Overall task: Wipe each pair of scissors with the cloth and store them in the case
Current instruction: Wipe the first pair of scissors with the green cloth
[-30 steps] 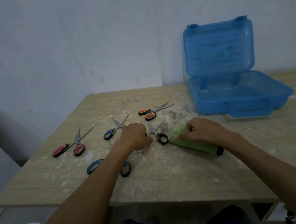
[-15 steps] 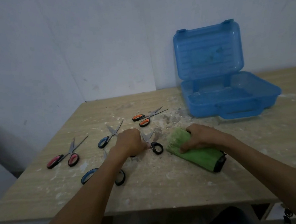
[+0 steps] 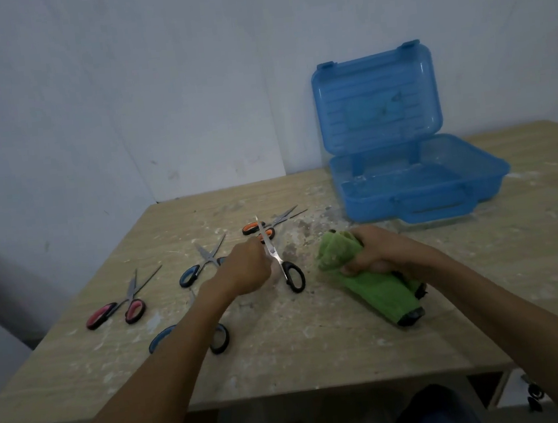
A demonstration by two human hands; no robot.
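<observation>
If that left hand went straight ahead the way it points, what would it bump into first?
Probably the orange-handled scissors lying on the dusty wooden table, just beyond the left hand, which grips the black-handled scissors. Depth is hard to judge from this one view.

Left hand [image 3: 244, 268]: grips black scissors [image 3: 285, 269] by the blades, left of the case [image 3: 423, 192].
Right hand [image 3: 381, 248]: clutches green cloth [image 3: 371, 284], in front of the case.
Case: blue, lid open, on the bench [image 3: 319, 345].
Orange scissors [image 3: 258, 229], pink scissors [image 3: 118, 305]: flat on the bench, left of the case.
</observation>
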